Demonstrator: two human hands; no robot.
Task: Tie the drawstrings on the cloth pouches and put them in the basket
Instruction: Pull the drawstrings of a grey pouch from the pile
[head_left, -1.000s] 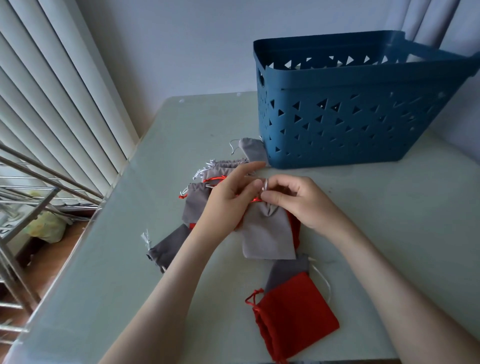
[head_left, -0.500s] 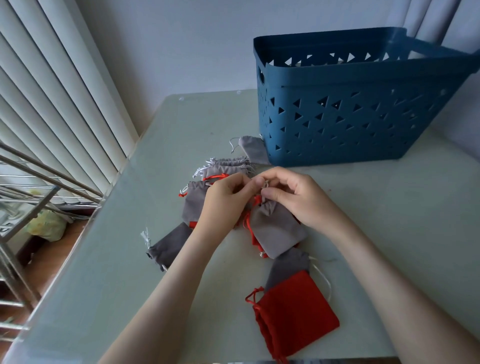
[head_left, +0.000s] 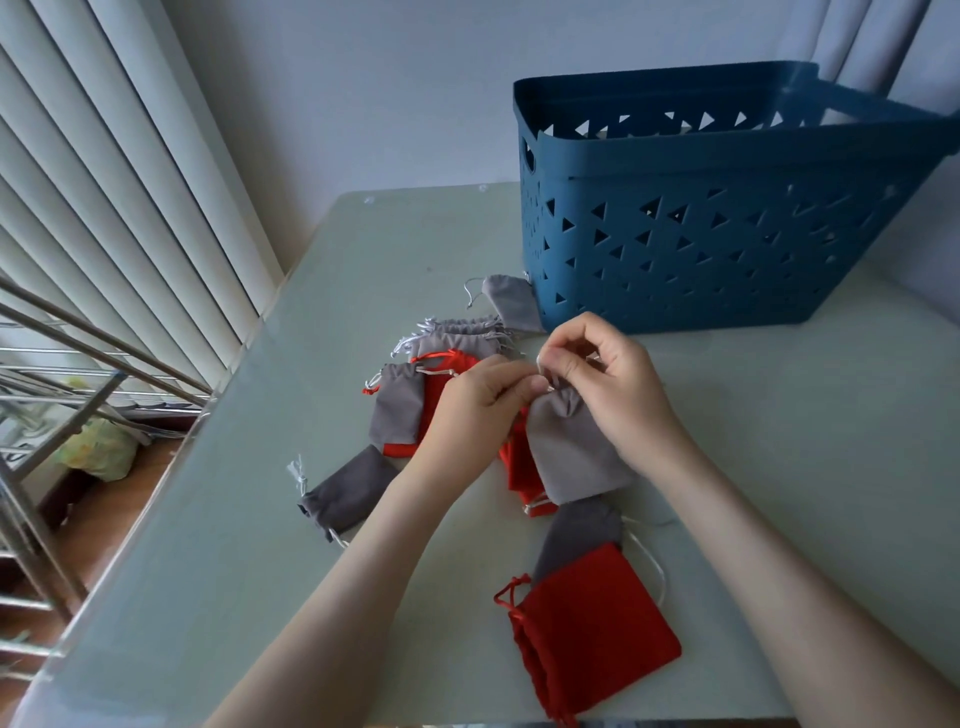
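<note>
Pouches of grey and red cloth lie scattered on a pale green glass-topped table (head_left: 779, 441) in the head view. Near the middle, the left hand (head_left: 467, 410) and the right hand (head_left: 618, 395) meet at the gathered mouth of a light grey cloth pouch (head_left: 571, 452). The left hand's fingers are curled and pinch the neck of this pouch. The right hand's thumb and forefinger pinch the thin pale drawstring (head_left: 543, 366) just above it, and the other fingers are bent. The pouch's body slants down towards the viewer and overlaps a flat red pouch (head_left: 519, 467).

Behind the hands stands a blue plastic basket (head_left: 727, 244) with triangular cut-outs in its walls. What is inside it cannot be seen. A small grey pouch (head_left: 511, 306) lies against its near left corner. Left of the hands is a loose pile: bunched grey pouches (head_left: 457, 338) with white cords, a red pouch with a red cord (head_left: 441, 382) and a grey pouch (head_left: 397, 410) partly over it. A dark grey pouch (head_left: 348, 488) lies apart, near the left forearm. Close to the table's near edge a square red velvet pouch (head_left: 592, 634) covers part of another dark grey pouch (head_left: 582, 530), whose white cord trails to the right.

White vertical blinds (head_left: 104, 208) hang at the left, with a metal rack (head_left: 52, 389) beneath them.
</note>
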